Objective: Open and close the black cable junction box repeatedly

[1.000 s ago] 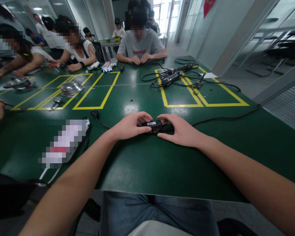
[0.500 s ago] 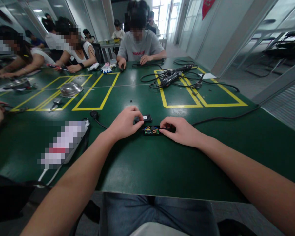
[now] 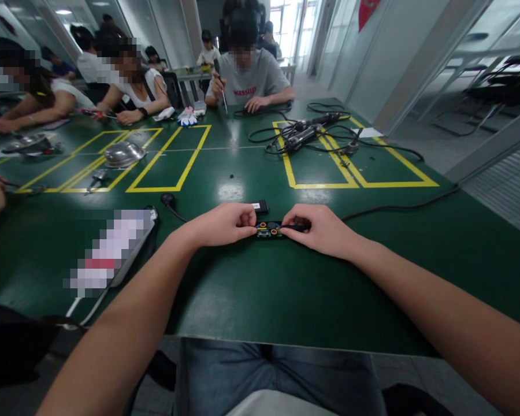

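Note:
A small open black casing [image 3: 268, 235] lies on the green table in front of me, showing a circuit board with copper-coloured ring coils and thin coloured wires. My left hand [image 3: 227, 225] is closed at its left end, thumb and fingertips pinched there; the fingers hide what exactly they grip. With thumb and forefinger, my right hand [image 3: 320, 231] pinches the black cable [image 3: 301, 227] where it meets the casing's right end. Just behind, partly covered by my left fingers, lies a ribbed black cover [image 3: 263, 206] with a white label.
To the left lie a black plug [image 3: 168, 200] and a pixelated pale object [image 3: 112, 248] with a white cord. Further off are a metal bowl [image 3: 125, 154], tangled black cables with tools [image 3: 301, 138] and yellow tape rectangles. A person opposite [image 3: 251, 81] holds a screwdriver [image 3: 222, 86]; others work at left.
My left hand has moved down and slightly right, from above the casing onto its left end. My right hand stays put. The person opposite has raised a screwdriver.

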### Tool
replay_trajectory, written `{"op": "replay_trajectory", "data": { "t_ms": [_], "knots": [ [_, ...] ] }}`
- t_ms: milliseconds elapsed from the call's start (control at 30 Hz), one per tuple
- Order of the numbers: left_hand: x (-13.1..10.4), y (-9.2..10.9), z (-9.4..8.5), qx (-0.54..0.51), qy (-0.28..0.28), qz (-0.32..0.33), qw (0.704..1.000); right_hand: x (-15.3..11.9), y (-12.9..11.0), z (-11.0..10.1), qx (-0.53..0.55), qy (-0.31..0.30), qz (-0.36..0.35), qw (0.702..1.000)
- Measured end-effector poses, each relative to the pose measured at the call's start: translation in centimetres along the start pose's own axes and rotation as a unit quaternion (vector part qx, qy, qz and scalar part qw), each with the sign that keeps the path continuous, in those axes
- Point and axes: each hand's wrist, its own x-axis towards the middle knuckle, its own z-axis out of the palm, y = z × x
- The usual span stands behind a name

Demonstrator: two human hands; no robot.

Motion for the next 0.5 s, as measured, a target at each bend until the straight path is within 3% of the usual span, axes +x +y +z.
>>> {"op": "replay_trajectory", "data": {
  "t_ms": [500],
  "knots": [
    [-0.34, -0.33, -0.99, -0.017, 0.005, 0.007, 1.0, -0.01, 0.02, -0.65, 0.016, -0.017, -0.001, 1.0]
  ]
}}
